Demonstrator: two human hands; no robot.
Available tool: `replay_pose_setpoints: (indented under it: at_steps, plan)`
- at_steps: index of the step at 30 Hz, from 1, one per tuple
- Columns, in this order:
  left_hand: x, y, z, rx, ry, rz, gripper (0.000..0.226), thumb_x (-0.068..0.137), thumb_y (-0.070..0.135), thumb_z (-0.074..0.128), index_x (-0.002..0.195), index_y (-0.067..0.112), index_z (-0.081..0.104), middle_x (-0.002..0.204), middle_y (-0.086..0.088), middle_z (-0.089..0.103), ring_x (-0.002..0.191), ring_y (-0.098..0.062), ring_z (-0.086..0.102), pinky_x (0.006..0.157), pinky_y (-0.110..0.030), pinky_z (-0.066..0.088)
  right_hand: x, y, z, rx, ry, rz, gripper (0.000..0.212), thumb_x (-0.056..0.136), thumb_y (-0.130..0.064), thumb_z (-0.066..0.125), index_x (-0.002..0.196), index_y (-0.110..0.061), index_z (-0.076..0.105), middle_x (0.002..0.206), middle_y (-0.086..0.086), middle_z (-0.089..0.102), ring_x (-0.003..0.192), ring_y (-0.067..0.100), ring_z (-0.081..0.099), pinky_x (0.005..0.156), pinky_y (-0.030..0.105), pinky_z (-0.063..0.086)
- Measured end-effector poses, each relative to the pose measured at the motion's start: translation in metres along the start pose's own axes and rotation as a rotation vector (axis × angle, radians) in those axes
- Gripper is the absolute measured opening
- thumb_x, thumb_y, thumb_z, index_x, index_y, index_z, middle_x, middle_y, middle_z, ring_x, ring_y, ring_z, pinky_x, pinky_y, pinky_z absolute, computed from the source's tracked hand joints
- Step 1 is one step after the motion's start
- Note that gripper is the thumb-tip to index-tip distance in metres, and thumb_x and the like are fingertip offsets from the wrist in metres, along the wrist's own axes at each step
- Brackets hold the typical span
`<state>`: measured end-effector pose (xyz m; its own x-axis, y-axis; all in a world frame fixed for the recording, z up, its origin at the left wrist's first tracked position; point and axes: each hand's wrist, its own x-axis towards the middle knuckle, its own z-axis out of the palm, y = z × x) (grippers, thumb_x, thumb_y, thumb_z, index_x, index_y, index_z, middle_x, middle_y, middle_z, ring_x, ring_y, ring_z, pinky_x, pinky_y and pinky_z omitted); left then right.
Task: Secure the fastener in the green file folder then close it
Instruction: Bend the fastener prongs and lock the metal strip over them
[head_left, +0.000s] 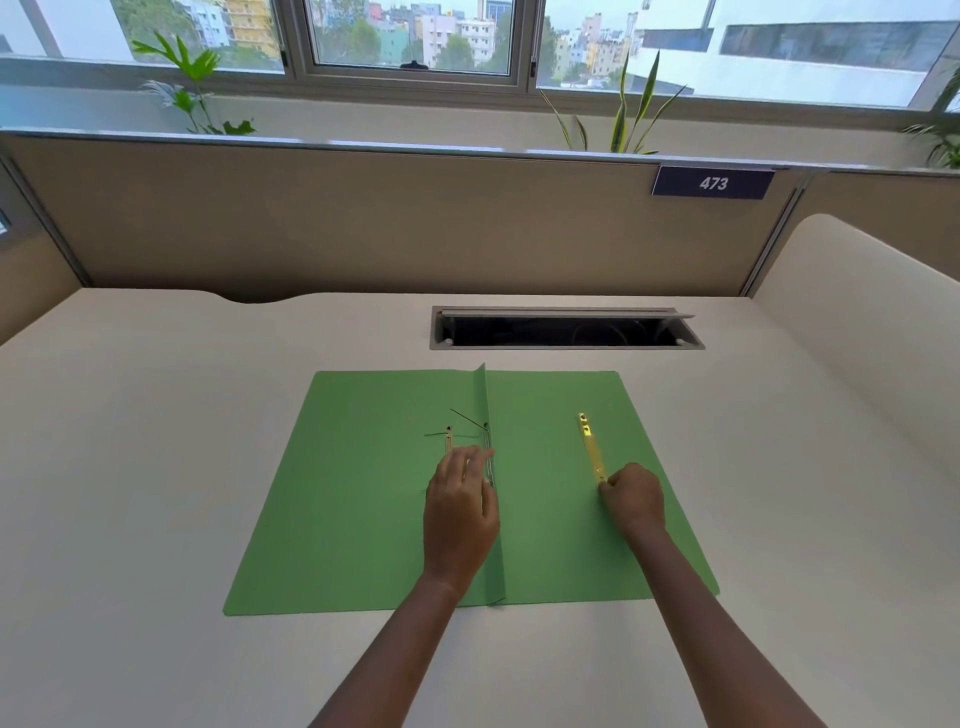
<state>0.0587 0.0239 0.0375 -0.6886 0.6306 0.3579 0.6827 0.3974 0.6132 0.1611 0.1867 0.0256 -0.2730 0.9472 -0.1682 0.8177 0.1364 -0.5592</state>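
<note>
The green file folder (353, 499) lies open and flat on the desk, its narrow spine flap (483, 395) standing up along the middle. A metal fastener base (487, 447) runs beside the flap, with thin prongs sticking up at its far end. My left hand (460, 512) rests flat on the folder with fingers stretched onto the fastener base. A loose yellow metal fastener bar (589, 441) lies on the right leaf. My right hand (635, 499) pinches the near end of that bar.
A cable tray opening (566, 330) with a raised lid cuts into the desk just behind the folder. A beige partition (363, 223) with a "473" label (712, 183) stands at the back. A curved divider (857, 332) borders the right side.
</note>
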Motion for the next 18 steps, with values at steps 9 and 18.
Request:
replay_pose_setpoints:
  at_steps: [9, 18]
  plan:
    - [-0.003, 0.002, 0.008, -0.002, 0.02, 0.052, 0.033, 0.081, -0.005, 0.056, 0.113, 0.003, 0.064, 0.111, -0.015, 0.068, 0.114, -0.03, 0.059, 0.102, -0.039, 0.046, 0.004, 0.0, -0.004, 0.076, -0.109, -0.012, 0.015, 0.084, -0.005, 0.06, 0.078, 0.002, 0.071, 0.054, 0.005, 0.049, 0.05, 0.015, 0.043, 0.044, 0.02, 0.028]
    - [0.004, 0.003, 0.01, -0.101, -0.011, 0.011, 0.034, 0.088, -0.001, 0.049, 0.12, 0.006, 0.059, 0.115, -0.011, 0.064, 0.118, -0.023, 0.053, 0.107, -0.03, 0.039, -0.007, -0.003, -0.005, 0.249, -0.179, -0.043, 0.02, 0.083, 0.002, 0.057, 0.066, -0.006, 0.062, 0.07, 0.007, 0.057, 0.062, 0.015, 0.051, 0.06, 0.023, 0.041]
